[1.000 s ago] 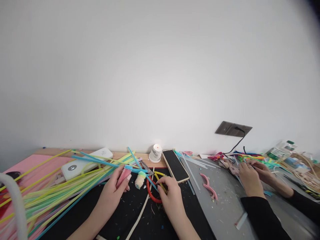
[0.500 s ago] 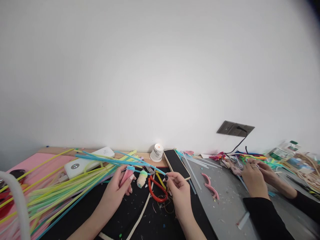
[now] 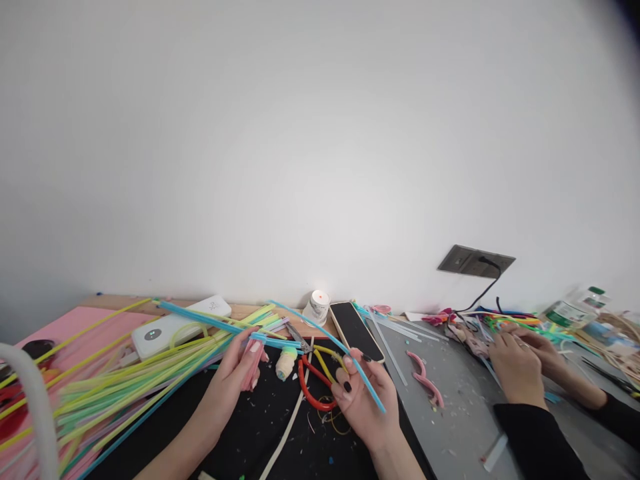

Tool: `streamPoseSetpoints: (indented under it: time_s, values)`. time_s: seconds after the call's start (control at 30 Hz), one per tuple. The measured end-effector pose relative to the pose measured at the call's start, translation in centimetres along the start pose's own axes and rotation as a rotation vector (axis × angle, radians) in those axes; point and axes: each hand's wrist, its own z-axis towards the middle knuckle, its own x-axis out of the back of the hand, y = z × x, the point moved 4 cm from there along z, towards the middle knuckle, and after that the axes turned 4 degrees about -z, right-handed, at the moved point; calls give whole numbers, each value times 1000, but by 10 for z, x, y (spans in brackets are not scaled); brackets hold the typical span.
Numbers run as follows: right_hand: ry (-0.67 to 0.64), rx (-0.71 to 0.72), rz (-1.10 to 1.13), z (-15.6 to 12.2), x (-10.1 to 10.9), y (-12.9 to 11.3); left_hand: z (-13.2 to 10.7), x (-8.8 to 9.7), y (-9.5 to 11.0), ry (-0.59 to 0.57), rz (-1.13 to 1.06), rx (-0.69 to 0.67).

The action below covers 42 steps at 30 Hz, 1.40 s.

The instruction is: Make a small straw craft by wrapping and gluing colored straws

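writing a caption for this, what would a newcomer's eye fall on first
Probably the spread of pastel strands across the lower left. Next, the pink bundle in the left hand and the blue strand in the right hand, with a red-handled tool between the hands.

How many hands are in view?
4: left hand holding a pink bundle; right hand holding a blue strip; at far right, a co-worker's nearer hand and farther hand, partly hidden.

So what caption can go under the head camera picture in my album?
Left hand holding a pink bundle, right hand holding a thin blue strip.
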Motion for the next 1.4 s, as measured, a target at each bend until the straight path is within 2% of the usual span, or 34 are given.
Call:
streamPoseSetpoints:
  time_s: [0.17,0.33,0.47,0.67,0.87,1.0,1.07,1.2,1.27,1.4]
  values:
    - [19,-21,61,2,9,6,-1,-2,2,-2,-138,81]
    - [71,18,150,7,6,7,-1,1,-1,-6,-90,90]
    - [27,10,335,8,-2,0,-2,0,7,-46,0,-11]
    - [-100,-52,461,4,-11,-5,0,0,13,-28,-27,-37]
    - [-156,-61,547,4,-14,-7,1,5,13,77,-98,-88]
    - [-155,-52,580,5,-10,-11,2,16,13,242,-168,-167]
    - [-165,-45,577,4,-11,-12,2,19,12,281,-170,-178]
    - [-226,-91,440,-1,-20,-6,0,14,10,214,-99,-102]
    - [-249,-130,297,-3,-26,2,-3,6,9,124,-51,-38]
    - [-201,-165,-28,-5,-30,19,-10,-12,7,-85,82,65]
